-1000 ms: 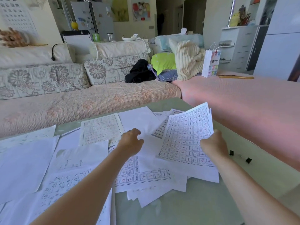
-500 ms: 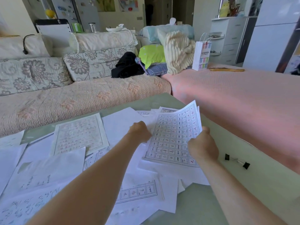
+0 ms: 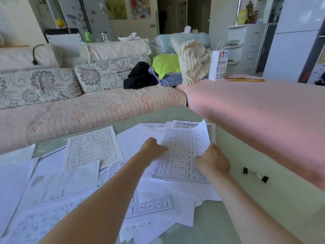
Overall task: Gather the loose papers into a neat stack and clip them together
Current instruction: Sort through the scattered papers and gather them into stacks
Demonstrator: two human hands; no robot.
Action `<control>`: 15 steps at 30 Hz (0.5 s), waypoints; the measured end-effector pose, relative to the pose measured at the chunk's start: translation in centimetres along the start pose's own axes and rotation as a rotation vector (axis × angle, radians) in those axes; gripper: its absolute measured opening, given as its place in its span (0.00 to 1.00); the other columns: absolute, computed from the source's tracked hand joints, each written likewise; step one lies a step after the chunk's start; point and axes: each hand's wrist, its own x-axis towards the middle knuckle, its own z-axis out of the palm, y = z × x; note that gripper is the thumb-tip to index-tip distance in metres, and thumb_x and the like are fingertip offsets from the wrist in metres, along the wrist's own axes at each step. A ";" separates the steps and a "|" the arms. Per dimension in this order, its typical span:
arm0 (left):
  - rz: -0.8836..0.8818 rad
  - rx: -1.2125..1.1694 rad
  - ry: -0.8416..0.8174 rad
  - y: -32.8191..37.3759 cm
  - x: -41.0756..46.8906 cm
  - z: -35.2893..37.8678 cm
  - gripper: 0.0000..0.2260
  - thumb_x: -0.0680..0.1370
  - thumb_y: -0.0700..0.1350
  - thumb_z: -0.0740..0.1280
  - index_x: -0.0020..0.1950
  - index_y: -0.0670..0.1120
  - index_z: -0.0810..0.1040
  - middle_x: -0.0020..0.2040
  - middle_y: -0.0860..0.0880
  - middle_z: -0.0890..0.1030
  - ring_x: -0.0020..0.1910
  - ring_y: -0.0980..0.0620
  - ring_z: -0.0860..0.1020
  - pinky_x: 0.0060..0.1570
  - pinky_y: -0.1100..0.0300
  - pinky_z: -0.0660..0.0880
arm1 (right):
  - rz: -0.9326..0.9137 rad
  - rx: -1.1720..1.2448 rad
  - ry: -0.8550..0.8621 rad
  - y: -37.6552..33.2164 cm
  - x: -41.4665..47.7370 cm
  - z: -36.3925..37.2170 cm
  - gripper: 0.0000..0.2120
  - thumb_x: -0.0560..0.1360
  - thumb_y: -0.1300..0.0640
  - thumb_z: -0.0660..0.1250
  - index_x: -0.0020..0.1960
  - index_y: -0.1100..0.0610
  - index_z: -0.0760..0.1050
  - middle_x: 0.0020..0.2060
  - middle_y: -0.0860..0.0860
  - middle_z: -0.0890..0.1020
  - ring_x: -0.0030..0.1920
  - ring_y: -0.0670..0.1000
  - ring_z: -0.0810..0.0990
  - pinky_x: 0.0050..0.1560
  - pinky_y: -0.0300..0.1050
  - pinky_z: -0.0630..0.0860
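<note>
A printed grid sheet (image 3: 182, 152) is held tilted above the green glass table (image 3: 263, 208), its top edge curling. My right hand (image 3: 213, 160) grips its right edge and my left hand (image 3: 152, 147) pinches its left edge. Loose papers (image 3: 58, 187) lie scattered over the left and middle of the table, several overlapping under the held sheet. Two black binder clips (image 3: 255, 174) lie on the table to the right of my right hand.
A floral sofa (image 3: 88, 113) runs along the table's far side. A pink bedspread (image 3: 255, 110) borders the table on the right. A thin wooden stick (image 3: 178, 204) lies on the papers near the middle. A white paper bag (image 3: 219, 65) stands on the bed.
My hands moved closer together on the grid sheet, my left hand reaching its left edge. The sheet now stands steeper and curls at the top. The view shifted slightly left.
</note>
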 end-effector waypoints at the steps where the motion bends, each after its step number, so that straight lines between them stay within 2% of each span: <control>1: -0.044 -0.058 -0.025 0.0 -0.1 -0.3 0.24 0.74 0.49 0.71 0.65 0.40 0.71 0.56 0.44 0.77 0.52 0.45 0.78 0.52 0.52 0.78 | -0.002 0.008 -0.004 0.0 -0.1 -0.1 0.28 0.75 0.51 0.64 0.71 0.59 0.63 0.64 0.55 0.73 0.60 0.59 0.77 0.49 0.48 0.72; 4: -0.124 -0.182 -0.141 -0.3 -0.4 -0.9 0.19 0.72 0.47 0.74 0.58 0.38 0.75 0.51 0.41 0.83 0.50 0.43 0.83 0.54 0.48 0.80 | -0.013 0.024 0.002 0.3 -0.5 -0.1 0.28 0.74 0.48 0.64 0.71 0.57 0.65 0.64 0.53 0.74 0.59 0.58 0.78 0.49 0.47 0.72; 7: -0.081 -0.273 -0.222 -0.2 0.0 -0.7 0.14 0.74 0.40 0.73 0.58 0.38 0.77 0.51 0.41 0.84 0.49 0.44 0.84 0.54 0.48 0.80 | -0.044 0.030 0.026 0.6 -0.4 -0.2 0.29 0.74 0.46 0.65 0.72 0.55 0.65 0.65 0.53 0.74 0.60 0.58 0.77 0.52 0.48 0.73; 9: -0.015 -0.265 -0.211 0.1 0.0 -0.7 0.13 0.74 0.37 0.73 0.58 0.40 0.79 0.52 0.43 0.84 0.50 0.44 0.83 0.54 0.50 0.80 | -0.062 0.039 0.043 0.7 -0.1 -0.4 0.30 0.75 0.46 0.65 0.74 0.55 0.64 0.65 0.52 0.75 0.62 0.58 0.76 0.55 0.48 0.73; 12: 0.061 -0.271 -0.157 -0.3 -0.6 -1.2 0.12 0.73 0.35 0.73 0.55 0.42 0.81 0.49 0.47 0.84 0.45 0.48 0.82 0.48 0.55 0.77 | -0.089 -0.018 0.076 0.7 0.1 -0.5 0.29 0.74 0.43 0.65 0.71 0.54 0.67 0.61 0.53 0.78 0.61 0.57 0.73 0.57 0.50 0.73; 15: 0.104 -0.346 -0.119 -2.3 -1.4 -2.3 0.11 0.73 0.37 0.74 0.54 0.44 0.81 0.49 0.46 0.85 0.47 0.45 0.83 0.52 0.49 0.80 | -0.117 0.009 0.104 0.3 0.0 -0.5 0.28 0.72 0.43 0.66 0.68 0.54 0.69 0.61 0.54 0.75 0.62 0.58 0.71 0.60 0.52 0.71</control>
